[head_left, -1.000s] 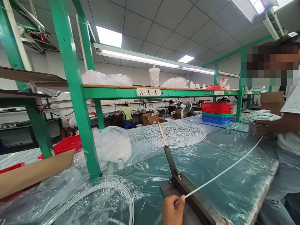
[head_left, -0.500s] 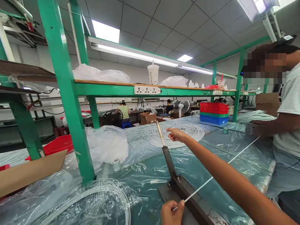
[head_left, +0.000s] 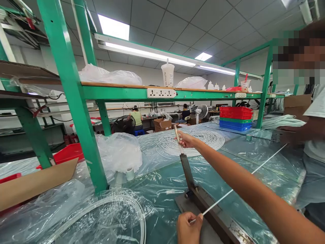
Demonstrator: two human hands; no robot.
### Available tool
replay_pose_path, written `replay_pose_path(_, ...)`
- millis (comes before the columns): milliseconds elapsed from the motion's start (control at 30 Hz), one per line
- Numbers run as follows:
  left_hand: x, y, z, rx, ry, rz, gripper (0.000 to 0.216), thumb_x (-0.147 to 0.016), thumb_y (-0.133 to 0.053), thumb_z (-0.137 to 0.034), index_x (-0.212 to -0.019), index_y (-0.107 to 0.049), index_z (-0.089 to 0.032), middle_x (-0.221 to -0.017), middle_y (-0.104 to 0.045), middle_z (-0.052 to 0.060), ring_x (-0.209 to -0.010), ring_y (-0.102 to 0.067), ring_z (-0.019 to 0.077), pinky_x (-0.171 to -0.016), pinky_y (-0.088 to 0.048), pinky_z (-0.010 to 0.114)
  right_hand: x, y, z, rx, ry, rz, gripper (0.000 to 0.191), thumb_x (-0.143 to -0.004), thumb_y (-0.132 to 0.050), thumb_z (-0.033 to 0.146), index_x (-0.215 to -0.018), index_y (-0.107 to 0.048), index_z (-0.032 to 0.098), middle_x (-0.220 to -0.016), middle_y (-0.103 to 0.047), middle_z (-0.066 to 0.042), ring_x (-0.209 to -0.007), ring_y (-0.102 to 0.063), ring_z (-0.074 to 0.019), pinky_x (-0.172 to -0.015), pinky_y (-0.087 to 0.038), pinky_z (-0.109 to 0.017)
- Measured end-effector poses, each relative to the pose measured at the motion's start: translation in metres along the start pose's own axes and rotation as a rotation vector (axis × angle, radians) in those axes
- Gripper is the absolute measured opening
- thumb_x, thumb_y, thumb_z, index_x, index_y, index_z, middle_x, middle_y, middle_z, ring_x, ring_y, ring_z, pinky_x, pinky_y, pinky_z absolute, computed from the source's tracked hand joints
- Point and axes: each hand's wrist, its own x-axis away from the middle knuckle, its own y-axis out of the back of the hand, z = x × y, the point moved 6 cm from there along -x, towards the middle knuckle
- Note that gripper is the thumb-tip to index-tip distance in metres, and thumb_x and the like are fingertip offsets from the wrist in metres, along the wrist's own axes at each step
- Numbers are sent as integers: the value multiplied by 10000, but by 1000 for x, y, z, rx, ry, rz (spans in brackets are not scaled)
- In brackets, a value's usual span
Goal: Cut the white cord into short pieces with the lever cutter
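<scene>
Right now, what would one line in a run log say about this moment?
left hand: pinches white cord | right hand: grips cutter handle, raised | cord: lies across cutter base | co-worker's hand: holds far end

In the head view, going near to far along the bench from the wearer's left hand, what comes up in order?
Left hand pinching the thin white cord → dark metal lever cutter → right hand on the cutter's handle → flat white wire coil → stacked red, green and blue plastic trays.
</scene>
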Motion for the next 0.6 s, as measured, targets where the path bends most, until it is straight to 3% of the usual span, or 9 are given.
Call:
replay_pose_path(133,2,0,-2,29,15,44,307,-590,-466,-440,-427,-347,-210,-483,-307,-31,-516,-296,118,-525,-208,272,58,17,9,-45,65,63,568,-826,-145,610,-884,-521,188,-416,-424,44,-319,-352,-42,-328,-295,-116)
replay_pose_path(267,3,0,-1,20,21,81,315,-601,-472,-444,-433,-349,-209,-483,-290,-41,-518,-280,115,-526,-204,275,140,38,-4,-65,77,49,516,-832,-216,590,-929,-531,192,-585,-609,-37,-479,-551,-85,-388,-387,-126)
replay_pose_path(400,3,0,-3,11,18,95,334,-607,-474,-444,-424,-318,-212,-482,-260,-49,-517,-254,108,-523,-186,276,219,52,-44,-47,30,24,335,-816,-419,494,-868,-547,189,-645,-630,-46,-505,-561,-79,-370,-352,-112)
replay_pose_path(467,4,1,-5,9,16,92,337,-605,-473,-447,-420,-318,-211,-482,-257,-49,-519,-252,108,-527,-184,277,247,57,-72,-34,-62,-19,268,-778,-523,417,-953,-544,215,-653,-624,-30,-471,-535,-62,-371,-353,-110)
replay_pose_path(600,5,2,-8,18,4,103,326,-601,-464,-463,-436,-371,-198,-496,-297,-38,-534,-281,114,-537,-202,274,281,61,-127,-33,-246,-124,602,-629,-613,344,-1191,-409,275,-638,-619,-21,-413,-510,-79,-355,-358,-144)
